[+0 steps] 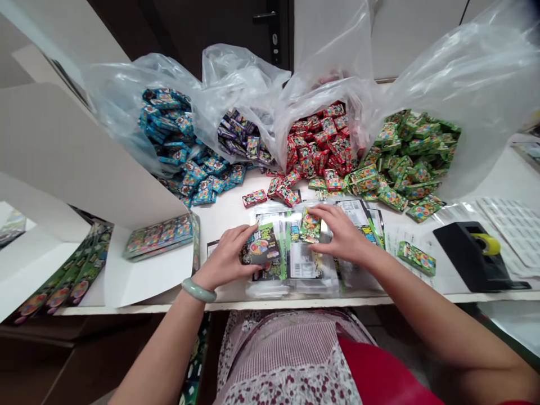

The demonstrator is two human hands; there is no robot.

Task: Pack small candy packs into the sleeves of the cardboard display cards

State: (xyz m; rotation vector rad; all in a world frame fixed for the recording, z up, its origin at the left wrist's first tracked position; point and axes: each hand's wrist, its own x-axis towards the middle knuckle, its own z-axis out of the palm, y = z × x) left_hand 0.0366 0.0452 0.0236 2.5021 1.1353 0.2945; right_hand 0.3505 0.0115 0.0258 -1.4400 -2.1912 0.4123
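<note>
My left hand (230, 256), with a pale green bangle at its wrist, curves round the left edge of a black and green printed packet (264, 247), thumb and fingers at its side. Between the thumb and fingers of my right hand (340, 233) is a small green candy box (311, 226). That box is held over clear plastic bags (306, 264) with printed labels, which lie flat at the table's front. Loose red candy boxes (254, 198) lie just beyond my hands. Another green candy box (417, 259) rests to the right.
Open plastic sacks hold blue boxes (169, 124), purple boxes (238, 132), red boxes (320, 135) and green boxes (417, 146) along the back. A white carton (143, 275) with a row of boxes stands left. A black tape dispenser (472, 256) and label sheets (512, 225) are right.
</note>
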